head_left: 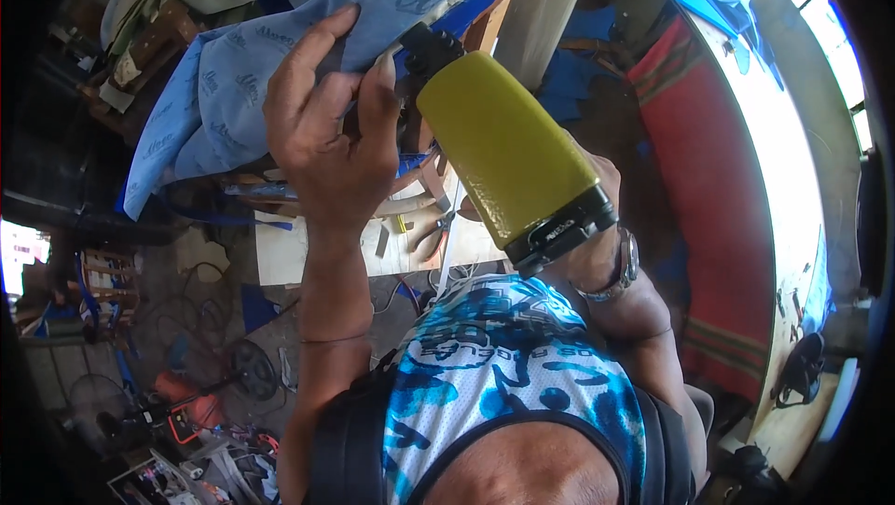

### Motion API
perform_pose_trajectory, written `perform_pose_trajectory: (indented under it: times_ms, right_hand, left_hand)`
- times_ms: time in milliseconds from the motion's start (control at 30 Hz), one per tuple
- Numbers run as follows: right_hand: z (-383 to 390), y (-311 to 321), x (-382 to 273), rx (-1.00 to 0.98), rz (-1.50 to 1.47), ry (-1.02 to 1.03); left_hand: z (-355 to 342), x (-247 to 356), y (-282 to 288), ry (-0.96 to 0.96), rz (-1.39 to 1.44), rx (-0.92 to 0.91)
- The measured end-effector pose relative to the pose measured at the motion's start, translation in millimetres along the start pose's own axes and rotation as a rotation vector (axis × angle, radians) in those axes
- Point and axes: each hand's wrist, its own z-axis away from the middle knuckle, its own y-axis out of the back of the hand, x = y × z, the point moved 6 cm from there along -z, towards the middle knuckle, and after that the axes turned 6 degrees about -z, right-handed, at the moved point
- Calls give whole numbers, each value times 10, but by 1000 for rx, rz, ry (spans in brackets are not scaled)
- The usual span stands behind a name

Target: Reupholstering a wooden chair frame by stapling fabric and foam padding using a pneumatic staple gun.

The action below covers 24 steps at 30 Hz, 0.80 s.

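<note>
My left hand (331, 132) is at the blue printed fabric (233, 95), its bent fingers and thumb gripping and pressing it, index fingertip on the cloth. The fabric drapes over a wooden frame (491, 22) with a pale strip along its edge. My right hand (601, 174), mostly hidden, holds a yellow-and-black power tool (503, 146), apparently a staple gun, whose black nose is beside my left thumb at the fabric. Below, pliers (433, 239) lie on a pale board (289, 253).
A long white-topped table (778, 169) with red striped cloth (685, 216) runs along the right. A pale post (550, 11) stands beyond the frame. Cluttered wooden pieces (149, 39) fill the upper left. Cables, a red tank (182, 398) and a fan (93, 393) are on the lower-left floor.
</note>
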Motion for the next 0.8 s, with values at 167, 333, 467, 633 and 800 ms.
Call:
perform_pose_trajectory:
  times_ms: [167, 333, 467, 633, 800]
  right_hand:
    - [-28, -25, -117, 68, 52, 13]
    - [40, 41, -264, 155, 65, 17]
    - [480, 77, -54, 141, 8, 32]
    - [869, 124, -27, 219, -17, -17]
    - [935, 85, 24, 164, -35, -75]
  left_hand:
    - [-55, 86, 33, -83, -63, 47]
    - [-35, 114, 120, -75, -55, -15]
    - [91, 181, 171, -127, -193, -85]
    - [376, 378, 291, -24, -394, -80]
    - [377, 257, 264, 287, -105, -183]
